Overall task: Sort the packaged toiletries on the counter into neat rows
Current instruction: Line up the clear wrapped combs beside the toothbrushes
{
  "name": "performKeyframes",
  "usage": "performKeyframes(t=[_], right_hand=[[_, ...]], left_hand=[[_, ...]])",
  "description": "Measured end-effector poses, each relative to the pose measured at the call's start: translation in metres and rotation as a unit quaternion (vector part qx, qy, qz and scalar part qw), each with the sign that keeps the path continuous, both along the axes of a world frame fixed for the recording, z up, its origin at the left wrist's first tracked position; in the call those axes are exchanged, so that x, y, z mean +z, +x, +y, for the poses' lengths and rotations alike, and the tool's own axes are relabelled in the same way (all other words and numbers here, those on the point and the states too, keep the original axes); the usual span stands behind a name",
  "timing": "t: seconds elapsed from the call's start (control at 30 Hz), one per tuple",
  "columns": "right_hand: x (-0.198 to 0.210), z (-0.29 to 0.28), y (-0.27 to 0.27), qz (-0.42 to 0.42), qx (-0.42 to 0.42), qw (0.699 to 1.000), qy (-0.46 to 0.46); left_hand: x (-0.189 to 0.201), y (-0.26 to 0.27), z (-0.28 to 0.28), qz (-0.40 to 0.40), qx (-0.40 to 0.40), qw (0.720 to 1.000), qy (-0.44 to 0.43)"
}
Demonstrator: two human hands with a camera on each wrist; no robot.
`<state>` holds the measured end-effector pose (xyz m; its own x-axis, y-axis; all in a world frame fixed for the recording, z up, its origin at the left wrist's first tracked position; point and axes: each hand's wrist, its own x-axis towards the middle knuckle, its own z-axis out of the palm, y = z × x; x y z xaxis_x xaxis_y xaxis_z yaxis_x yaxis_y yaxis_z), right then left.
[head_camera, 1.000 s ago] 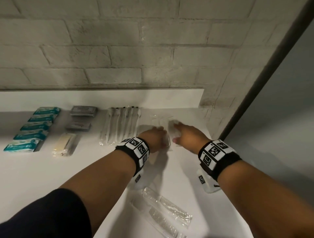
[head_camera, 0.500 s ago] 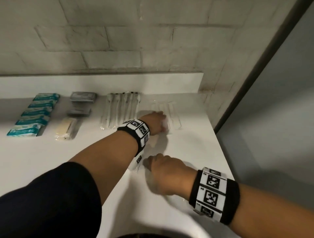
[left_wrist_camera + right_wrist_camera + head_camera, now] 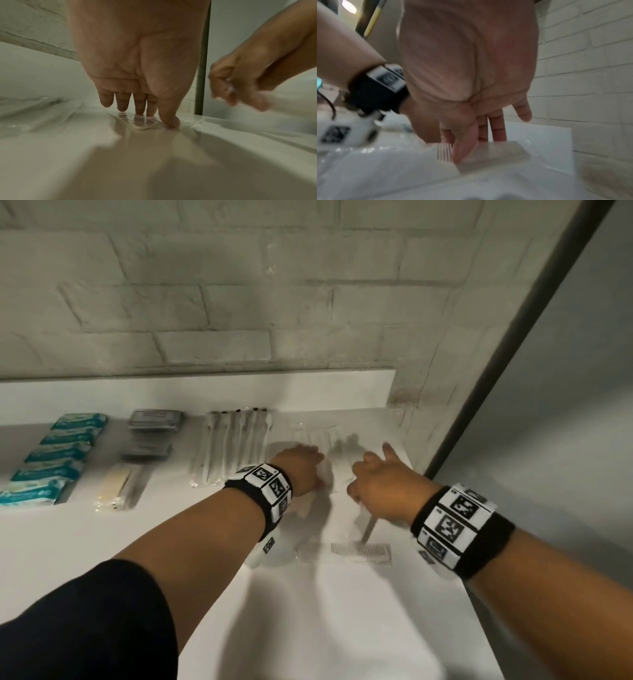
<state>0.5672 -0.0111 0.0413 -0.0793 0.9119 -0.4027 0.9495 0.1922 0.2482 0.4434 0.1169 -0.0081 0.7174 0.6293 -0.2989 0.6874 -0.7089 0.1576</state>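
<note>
My left hand lies flat with straight fingers pressing on a clear packet in the row of clear comb packets at the back of the white counter. Just to its right, my right hand pinches a packaged comb between thumb and fingers, with the thumb across the teeth. In the head view a comb in clear wrap shows just below that hand; I cannot tell whether it is the one being held.
Rows stand along the back: teal packs, grey boxes, a cream packet and wrapped toothbrushes. A brick wall backs the counter. The counter's right edge drops off beside a dark post.
My right hand drew back to the front of the counter, took hold of a comb packet there, and has come forward again beside the left hand. The left hand stayed on the clear packets.
</note>
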Motion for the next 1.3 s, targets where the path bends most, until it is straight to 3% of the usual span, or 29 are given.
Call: performKeyframes(t=[0.13, 0.2, 0.27, 0.73, 1.3], right_hand=[[-0.015, 0.011, 0.026, 0.007, -0.096, 0.992, 0.077], [-0.024, 0.012, 0.033, 0.072, -0.189, 0.978, 0.048], [-0.035, 0.013, 0.034, 0.109, -0.231, 0.967, -0.009], [-0.026, 0.057, 0.047, 0.151, -0.281, 0.946, -0.053], [-0.028, 0.055, 0.049, 0.161, -0.211, 0.963, -0.05]], left_hand=[[-0.006, 0.002, 0.003, 0.024, -0.026, 0.998, 0.05], [-0.007, 0.008, 0.003, 0.011, -0.037, 0.998, 0.056], [-0.005, 0.017, -0.001, 0.004, -0.048, 0.998, 0.047], [-0.015, 0.042, -0.003, 0.017, -0.052, 0.997, 0.05], [-0.013, 0.041, -0.005, 0.033, -0.046, 0.998, 0.038]])
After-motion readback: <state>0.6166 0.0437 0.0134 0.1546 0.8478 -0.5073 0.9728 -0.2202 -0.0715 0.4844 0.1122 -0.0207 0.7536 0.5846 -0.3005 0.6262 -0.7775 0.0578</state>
